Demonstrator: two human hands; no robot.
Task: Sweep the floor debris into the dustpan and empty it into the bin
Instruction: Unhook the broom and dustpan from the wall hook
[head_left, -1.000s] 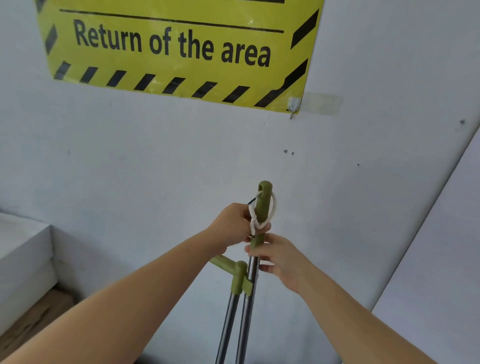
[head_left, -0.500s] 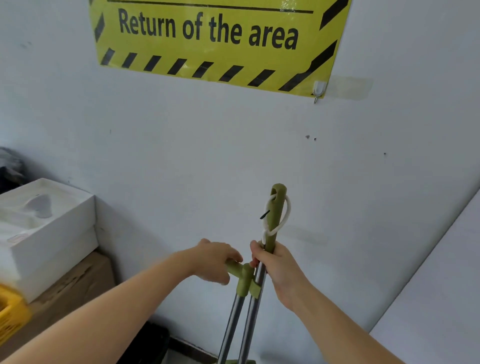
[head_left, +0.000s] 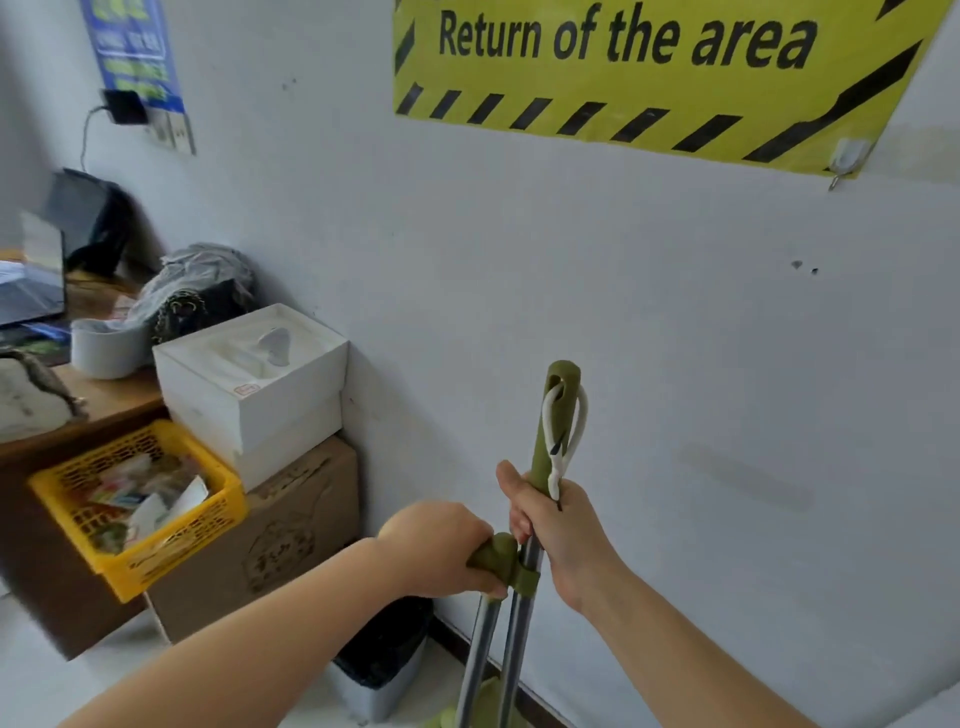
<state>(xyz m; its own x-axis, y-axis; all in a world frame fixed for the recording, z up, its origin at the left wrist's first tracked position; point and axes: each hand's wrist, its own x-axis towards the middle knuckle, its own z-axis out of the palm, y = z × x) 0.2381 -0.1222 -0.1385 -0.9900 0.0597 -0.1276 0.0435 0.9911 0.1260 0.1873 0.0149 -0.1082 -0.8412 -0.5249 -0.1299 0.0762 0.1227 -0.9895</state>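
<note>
Dropping from the white cord loop (head_left: 582, 415), left hand (head_left: 441, 545) now grips the olive plastic dustpan handle (head_left: 493, 558); right hand (head_left: 563, 525) grips the olive plastic broom handle (head_left: 541, 452); sweeping can start.

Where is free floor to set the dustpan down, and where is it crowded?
Bare pale floor lies before the cardboard box, left of the bin. Crowded: the desk, the full yellow basket, and the white box stacked on the cardboard box.
</note>
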